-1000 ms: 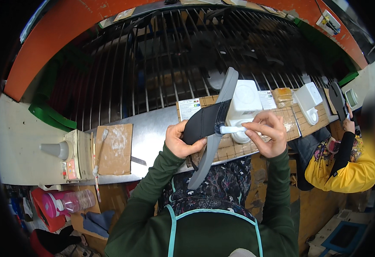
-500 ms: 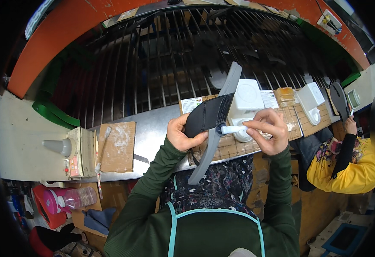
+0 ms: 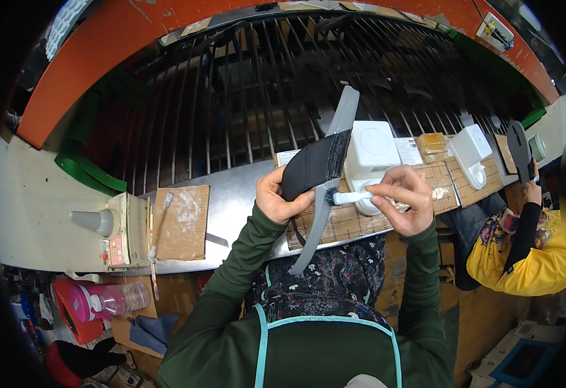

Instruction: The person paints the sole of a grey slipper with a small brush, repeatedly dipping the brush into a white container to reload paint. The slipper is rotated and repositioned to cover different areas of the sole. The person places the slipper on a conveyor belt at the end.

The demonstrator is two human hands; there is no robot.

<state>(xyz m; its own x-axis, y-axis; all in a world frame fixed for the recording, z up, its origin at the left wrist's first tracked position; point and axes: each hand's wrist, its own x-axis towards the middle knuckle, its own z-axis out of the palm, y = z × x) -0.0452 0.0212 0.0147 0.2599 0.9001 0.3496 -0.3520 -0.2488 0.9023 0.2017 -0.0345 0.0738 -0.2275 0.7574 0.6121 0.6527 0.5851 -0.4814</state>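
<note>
My left hand [image 3: 276, 199] is closed on a sandal with a grey sole [image 3: 344, 108] and a wide black strap [image 3: 309, 173]; the thumb presses on the strap's lower part. The sandal stands on edge above the front of the bench, its sole's side facing right. A pinch of my right hand [image 3: 410, 199] holds a small brush with a white handle [image 3: 354, 196]. Its dark tip touches the sandal where the strap's lower end meets the sole. Right behind the brush, a white plastic container [image 3: 372, 147] stands on ribbed brown cardboard [image 3: 341, 234].
Beyond the metal bench [image 3: 247, 187] runs a rack of metal rods [image 3: 231, 110]. Left lie a smeared cardboard sheet [image 3: 189, 223] and a long brush [image 3: 162, 220], beside a box with a grey cone [image 3: 92, 222]. At right, a co-worker in yellow [image 3: 532, 268] holds a dark sole [image 3: 520, 149].
The sandal has shifted slightly, its top end a little further left and up. The brush tip remains at the strap's lower end. Both hands keep their hold.
</note>
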